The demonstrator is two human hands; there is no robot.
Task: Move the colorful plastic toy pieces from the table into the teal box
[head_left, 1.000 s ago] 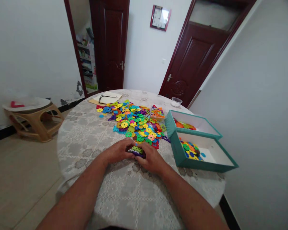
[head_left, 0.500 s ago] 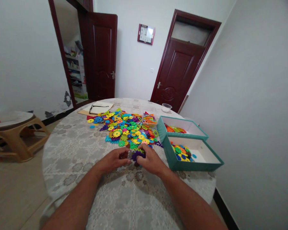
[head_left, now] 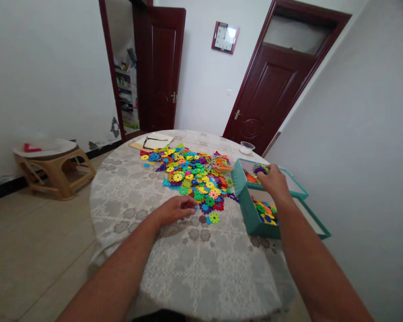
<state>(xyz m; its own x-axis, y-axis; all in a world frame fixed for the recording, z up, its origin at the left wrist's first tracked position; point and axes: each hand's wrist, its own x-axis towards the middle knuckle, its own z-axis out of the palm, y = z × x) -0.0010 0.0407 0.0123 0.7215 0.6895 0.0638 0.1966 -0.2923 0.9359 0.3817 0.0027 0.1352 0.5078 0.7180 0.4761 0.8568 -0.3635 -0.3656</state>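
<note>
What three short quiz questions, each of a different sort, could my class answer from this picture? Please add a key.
1. Which hand holds purple and green pieces at the farther teal box?
2. True or false: the left hand is at the near edge of the colourful pile.
3. Choose what lies on the pale paper: A) glasses, B) a spoon, C) scissors.
Key: 1. The right hand. 2. True. 3. A.
</note>
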